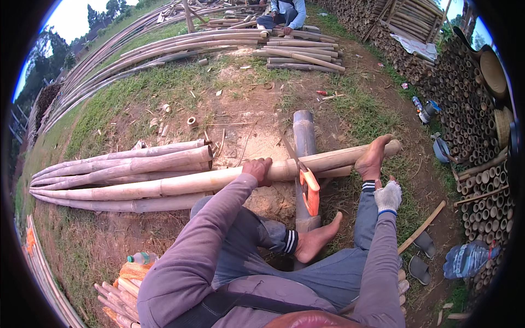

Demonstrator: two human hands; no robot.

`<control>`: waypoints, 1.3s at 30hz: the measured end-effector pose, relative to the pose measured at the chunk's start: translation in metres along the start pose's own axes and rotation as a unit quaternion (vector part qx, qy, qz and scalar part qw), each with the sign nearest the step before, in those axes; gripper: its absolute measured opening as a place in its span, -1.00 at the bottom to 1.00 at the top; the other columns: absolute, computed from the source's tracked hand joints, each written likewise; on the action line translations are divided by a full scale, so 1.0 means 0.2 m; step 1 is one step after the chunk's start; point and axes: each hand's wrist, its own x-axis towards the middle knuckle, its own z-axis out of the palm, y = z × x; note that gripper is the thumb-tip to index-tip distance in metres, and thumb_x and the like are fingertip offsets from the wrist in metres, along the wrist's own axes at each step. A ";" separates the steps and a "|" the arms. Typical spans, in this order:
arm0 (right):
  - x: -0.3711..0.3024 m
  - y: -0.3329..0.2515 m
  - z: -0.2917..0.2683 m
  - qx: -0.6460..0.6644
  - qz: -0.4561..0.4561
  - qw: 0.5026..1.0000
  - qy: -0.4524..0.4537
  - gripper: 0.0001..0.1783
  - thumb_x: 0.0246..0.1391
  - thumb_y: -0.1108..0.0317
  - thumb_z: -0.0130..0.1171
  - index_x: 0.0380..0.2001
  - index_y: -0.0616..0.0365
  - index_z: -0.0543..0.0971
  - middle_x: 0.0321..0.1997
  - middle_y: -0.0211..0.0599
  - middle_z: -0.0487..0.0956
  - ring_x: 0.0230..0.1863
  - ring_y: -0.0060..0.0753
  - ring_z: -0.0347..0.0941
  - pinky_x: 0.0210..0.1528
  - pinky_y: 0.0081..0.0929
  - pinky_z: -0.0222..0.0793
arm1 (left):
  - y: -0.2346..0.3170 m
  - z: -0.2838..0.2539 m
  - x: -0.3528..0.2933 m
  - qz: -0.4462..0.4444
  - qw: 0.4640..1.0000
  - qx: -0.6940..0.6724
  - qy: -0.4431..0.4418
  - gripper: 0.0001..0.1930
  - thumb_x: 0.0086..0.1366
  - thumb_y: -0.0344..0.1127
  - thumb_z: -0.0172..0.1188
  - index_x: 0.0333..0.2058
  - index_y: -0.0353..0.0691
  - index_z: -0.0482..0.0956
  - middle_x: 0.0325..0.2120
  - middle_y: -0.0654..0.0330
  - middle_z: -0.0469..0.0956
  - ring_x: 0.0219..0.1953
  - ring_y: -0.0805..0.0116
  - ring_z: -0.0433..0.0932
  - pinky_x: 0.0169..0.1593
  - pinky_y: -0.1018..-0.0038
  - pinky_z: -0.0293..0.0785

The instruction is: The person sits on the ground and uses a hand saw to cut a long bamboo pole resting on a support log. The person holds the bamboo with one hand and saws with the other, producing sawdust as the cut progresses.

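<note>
A long pale bamboo pole (213, 177) lies across a grey bamboo log (304, 131). My left hand (258, 170) is closed around the pole, left of the log. A handsaw with an orange handle (310, 192) stands at the pole; its blade crosses the top side, and no hand is on it. My right hand (388, 198), in a white glove with bare fingertips, is beside my right ankle. Its fingertips are apart, and nothing shows in it. My right foot (373, 157) presses on the pole near its right end. My left foot (318, 240) is right of the log.
More bamboo poles (136, 205) lie at left. Stacked cut bamboo (459, 87) lines the right, with a large water bottle (467, 259) and sandals (420, 270) nearby. Sawdust (262, 143) covers the ground ahead. Another person (284, 15) sits beyond the far poles.
</note>
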 end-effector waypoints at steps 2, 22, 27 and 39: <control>0.00 0.19 0.13 0.029 0.076 0.988 -0.135 -0.25 0.30 -0.22 0.19 0.05 0.40 0.63 0.03 0.37 0.68 0.12 0.38 0.62 0.15 0.11 0.52 | 0.04 -0.01 0.02 0.008 1.000 0.003 -0.004 -0.27 0.09 0.15 0.52 0.11 -0.11 0.47 0.02 -0.01 0.68 0.06 -0.04 0.71 0.11 0.09 0.62; -0.06 0.10 0.06 0.018 0.083 0.981 -0.175 -0.19 0.37 -0.35 0.02 -0.10 0.35 0.67 -0.03 0.38 0.69 0.09 0.41 0.62 0.12 0.19 0.51 | 0.02 0.01 0.01 0.009 1.000 -0.007 0.022 -0.31 0.06 0.13 0.53 0.05 -0.12 0.51 -0.01 -0.02 0.69 0.03 -0.04 0.72 0.10 0.11 0.62; -0.06 0.12 0.07 0.015 0.081 0.983 -0.163 -0.22 0.37 -0.32 0.05 -0.10 0.35 0.67 -0.04 0.37 0.70 0.08 0.41 0.63 0.12 0.18 0.53 | 0.02 0.02 0.03 0.011 1.000 -0.004 0.013 -0.30 0.08 0.15 0.52 0.08 -0.11 0.49 0.01 -0.02 0.68 0.05 -0.03 0.71 0.12 0.11 0.61; -0.06 0.13 0.07 0.017 0.086 0.982 -0.170 -0.22 0.38 -0.31 0.04 -0.08 0.35 0.67 -0.03 0.39 0.69 0.08 0.42 0.62 0.14 0.19 0.51 | 0.02 0.02 0.03 0.015 1.000 -0.017 0.019 -0.31 0.07 0.11 0.53 0.08 -0.11 0.51 0.01 -0.03 0.69 0.05 -0.05 0.71 0.10 0.08 0.62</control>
